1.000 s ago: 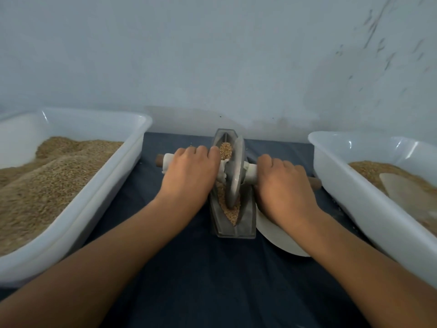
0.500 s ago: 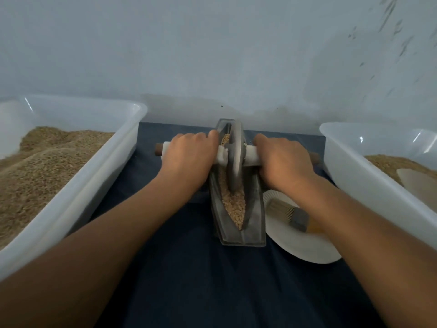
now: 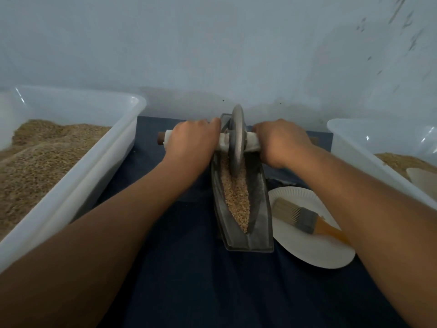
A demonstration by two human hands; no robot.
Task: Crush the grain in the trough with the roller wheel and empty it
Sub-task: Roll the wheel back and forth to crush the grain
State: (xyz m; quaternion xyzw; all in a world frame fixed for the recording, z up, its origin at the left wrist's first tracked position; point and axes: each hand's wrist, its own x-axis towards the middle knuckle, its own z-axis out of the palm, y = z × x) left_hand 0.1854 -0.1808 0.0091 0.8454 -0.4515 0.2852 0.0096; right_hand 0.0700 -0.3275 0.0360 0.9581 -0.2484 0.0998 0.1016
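A grey metal boat-shaped trough (image 3: 261,223) lies lengthwise on the dark cloth, with tan grain (image 3: 236,200) along its groove. The grey roller wheel (image 3: 237,140) stands upright in the far end of the trough, on a white-wrapped axle with a brown tip at the left. My left hand (image 3: 192,144) grips the axle left of the wheel. My right hand (image 3: 281,142) grips it right of the wheel. The axle's right end is hidden by my right hand.
A white tub (image 3: 78,185) heaped with grain stands at the left. Another white tub (image 3: 354,150) with grain stands at the right. A paper plate (image 3: 307,247) with a yellow-handled brush (image 3: 298,215) lies right of the trough. A pale wall rises just behind.
Both hands have pushed the wheel away from me, from the middle of the trough to its far end. More grain shows in the near part of the groove, and the plate and brush came into view.
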